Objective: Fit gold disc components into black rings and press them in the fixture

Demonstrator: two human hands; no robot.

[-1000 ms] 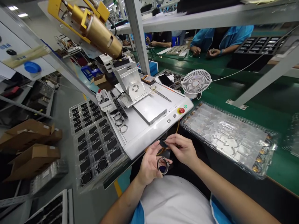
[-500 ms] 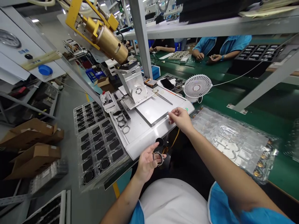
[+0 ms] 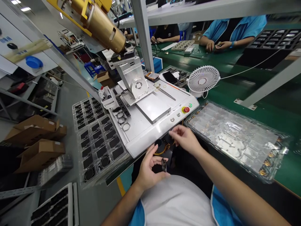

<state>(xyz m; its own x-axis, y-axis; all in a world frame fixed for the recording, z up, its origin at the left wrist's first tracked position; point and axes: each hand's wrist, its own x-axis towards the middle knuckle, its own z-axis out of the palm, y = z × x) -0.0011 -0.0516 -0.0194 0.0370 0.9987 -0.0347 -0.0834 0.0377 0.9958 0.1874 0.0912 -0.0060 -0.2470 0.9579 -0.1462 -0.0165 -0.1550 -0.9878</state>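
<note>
My left hand point(image 3: 149, 171) is closed in a pinch on a thin metal ring point(image 3: 164, 164), which appears nearly edge-on above my lap. To its right, my right hand point(image 3: 185, 139) has thumb and fingers pressed together, just off the front edge of the white machine point(image 3: 150, 135). Something small and dark may be at those fingertips, but I cannot make it out. The two hands are apart. A dark round cup-like thing point(image 3: 158, 143) shows just beyond my left fingertips. Similar rings point(image 3: 126, 126) lie on the machine's left side.
Trays of black pieces point(image 3: 102, 150) stand at left. A clear plastic tray point(image 3: 232, 135) lies at right, near a white fan point(image 3: 203, 80). Tweezers point(image 3: 166, 93) rest on the machine, which has a red button point(image 3: 186, 109). A brass-coloured cylinder point(image 3: 107, 28) hangs above. Co-workers sit across the bench.
My right hand has come down from the machine's front buttons, uncovering the red one. My left hand has turned the ring from face-on to nearly edge-on. The camera view has shifted slightly.
</note>
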